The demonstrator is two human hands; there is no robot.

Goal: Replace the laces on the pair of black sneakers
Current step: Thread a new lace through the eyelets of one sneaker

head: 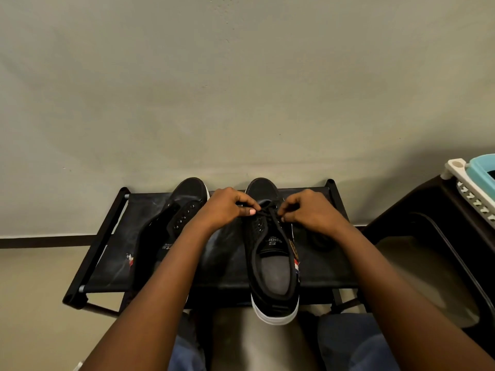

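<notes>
Hands, left and right, pinch black lace on right sneaker.

both hands pinching black lace on right sneaker, left hand, right hand, unlaced left sneaker beside it, black shoe rack

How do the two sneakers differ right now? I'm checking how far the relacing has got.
The right sneaker has a black lace at its front eyelets, pinched by both the left hand and the right hand; the left sneaker shows bare eyelets and is untouched. The right sneaker's heel overhangs the black rack; the left sneaker's heel is hidden behind an arm. Both are black with white soles.
</notes>
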